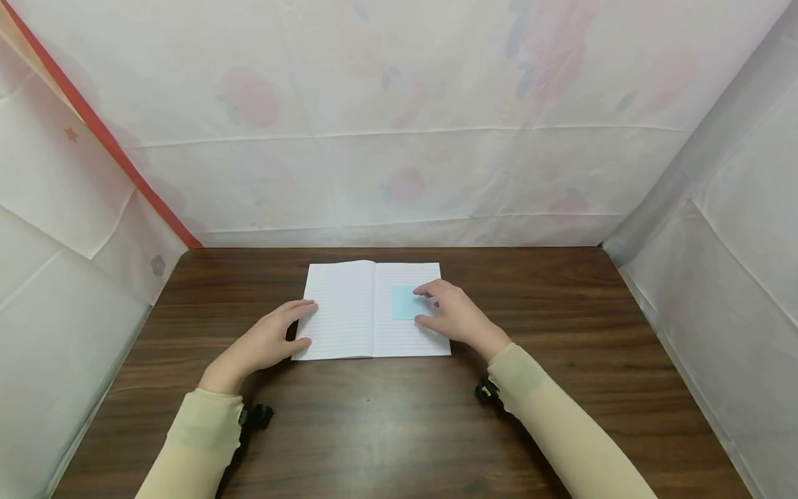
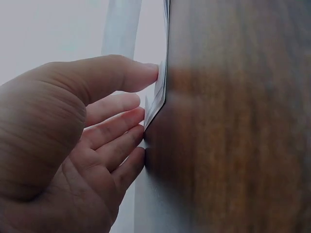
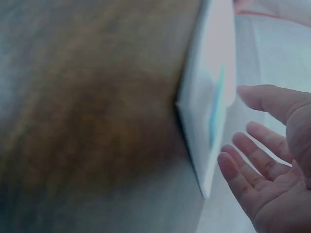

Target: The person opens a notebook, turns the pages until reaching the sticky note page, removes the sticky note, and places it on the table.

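— Two hands, fingers relaxed: your left hand [image 1: 264, 341] touches the open notebook [image 1: 346, 312] mid-bench; your right hand [image 1: 454, 315] hovers at the blue note [image 1: 405, 302].

— Risk? Brushing fingertips may skew the note.

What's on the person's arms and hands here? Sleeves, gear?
Both hands, left hand and right hand, are bare: no gloves. Both arms wear snug pale yellow-green sleeves down to the wrists. A small black camera mount sits under each wrist.

left hand [image 2: 73, 145], thumb touching notebook [image 2: 158, 99] corner
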